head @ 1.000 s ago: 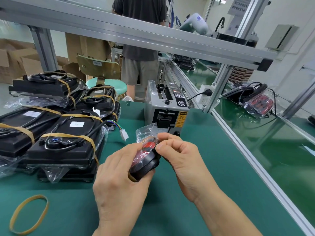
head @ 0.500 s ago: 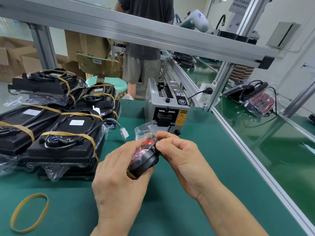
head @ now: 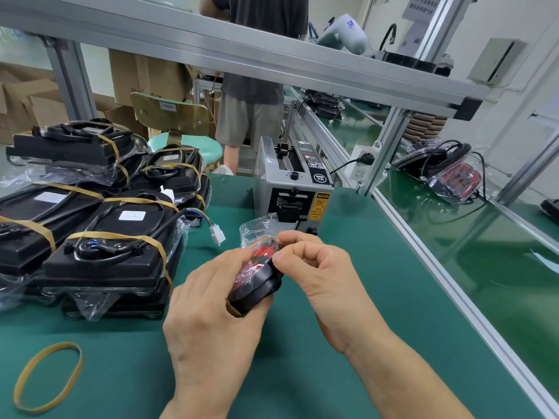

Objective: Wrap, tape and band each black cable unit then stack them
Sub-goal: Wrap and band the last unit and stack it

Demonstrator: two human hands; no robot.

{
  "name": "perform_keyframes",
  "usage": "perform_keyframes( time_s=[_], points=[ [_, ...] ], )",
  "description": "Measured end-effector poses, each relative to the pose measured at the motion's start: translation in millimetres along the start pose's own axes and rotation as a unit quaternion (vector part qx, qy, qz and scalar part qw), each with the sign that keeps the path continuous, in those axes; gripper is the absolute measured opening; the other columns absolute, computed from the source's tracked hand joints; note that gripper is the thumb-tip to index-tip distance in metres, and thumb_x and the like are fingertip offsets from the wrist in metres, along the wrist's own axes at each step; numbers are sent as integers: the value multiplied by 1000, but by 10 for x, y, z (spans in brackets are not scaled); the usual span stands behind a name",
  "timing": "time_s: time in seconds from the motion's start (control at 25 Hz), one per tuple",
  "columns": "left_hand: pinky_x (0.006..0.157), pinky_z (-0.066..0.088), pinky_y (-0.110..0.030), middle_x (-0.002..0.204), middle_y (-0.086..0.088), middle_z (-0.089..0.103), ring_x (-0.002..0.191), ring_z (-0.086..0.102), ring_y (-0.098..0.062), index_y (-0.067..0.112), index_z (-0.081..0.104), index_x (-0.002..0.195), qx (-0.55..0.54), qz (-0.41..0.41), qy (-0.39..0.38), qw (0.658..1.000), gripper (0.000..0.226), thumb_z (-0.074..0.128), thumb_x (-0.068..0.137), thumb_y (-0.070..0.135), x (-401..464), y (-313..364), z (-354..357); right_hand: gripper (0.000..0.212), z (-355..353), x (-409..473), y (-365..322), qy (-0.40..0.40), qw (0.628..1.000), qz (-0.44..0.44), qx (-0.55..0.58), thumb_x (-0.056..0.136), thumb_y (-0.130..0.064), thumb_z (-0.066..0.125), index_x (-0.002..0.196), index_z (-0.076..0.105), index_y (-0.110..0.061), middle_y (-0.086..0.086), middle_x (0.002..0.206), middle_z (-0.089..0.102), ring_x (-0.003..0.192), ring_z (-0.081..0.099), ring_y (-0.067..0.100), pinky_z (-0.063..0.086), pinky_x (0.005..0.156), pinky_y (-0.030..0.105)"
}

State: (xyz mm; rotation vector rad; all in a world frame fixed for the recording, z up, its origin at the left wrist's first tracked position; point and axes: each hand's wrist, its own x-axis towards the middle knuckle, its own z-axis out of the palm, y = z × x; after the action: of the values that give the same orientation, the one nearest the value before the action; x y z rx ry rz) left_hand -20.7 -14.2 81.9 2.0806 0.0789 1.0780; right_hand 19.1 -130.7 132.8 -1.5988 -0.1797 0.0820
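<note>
Above the green worktop we held a black cable unit in clear wrap — our left hand gripped its rim, our right hand pinched the plastic. Banded units lay stacked left, beside a loose rubber band.

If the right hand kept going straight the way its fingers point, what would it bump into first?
The right hand points left, so it would probably press first into the bagged unit it already pinches, then the left hand behind it. Depth is hard to judge.
</note>
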Motion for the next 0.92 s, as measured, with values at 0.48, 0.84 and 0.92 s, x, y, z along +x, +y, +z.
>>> perform_keyframes(
  time_s=[0.48, 0.84, 0.92],
  points=[
    [79, 41, -27, 96, 20, 57, 90, 54, -7, 20, 70, 104, 9, 0, -13, 1000, 64, 92, 45, 9, 2, 17, -12, 21, 52, -29, 153, 75, 991, 37, 105, 89, 2, 53, 103, 58, -13, 0, 101, 64, 94, 60, 8, 49, 89, 21],
    [84, 51, -39, 99, 24, 63, 89, 63, -8, 41, 60, 107, -51, -43, -10, 998, 62, 87, 53, 25, 32, -10, -94, 40, 21, -16, 140, -19, 999, 14, 41, 69, -11, 78, 105, 61, -20, -9, 102, 66, 96, 62, 0, 49, 86, 17],
    [83, 53, -44, 101, 22, 64, 89, 66, -13, 41, 59, 110, -58, -46, -11, 997, 59, 79, 54, 30, 27, 4, -87, 50, -19, -11, 140, -41, 999, 4, 5, 60, -18, 79, 105, 60, -26, -15, 102, 65, 95, 61, -7, 49, 84, 17]
  ],
)
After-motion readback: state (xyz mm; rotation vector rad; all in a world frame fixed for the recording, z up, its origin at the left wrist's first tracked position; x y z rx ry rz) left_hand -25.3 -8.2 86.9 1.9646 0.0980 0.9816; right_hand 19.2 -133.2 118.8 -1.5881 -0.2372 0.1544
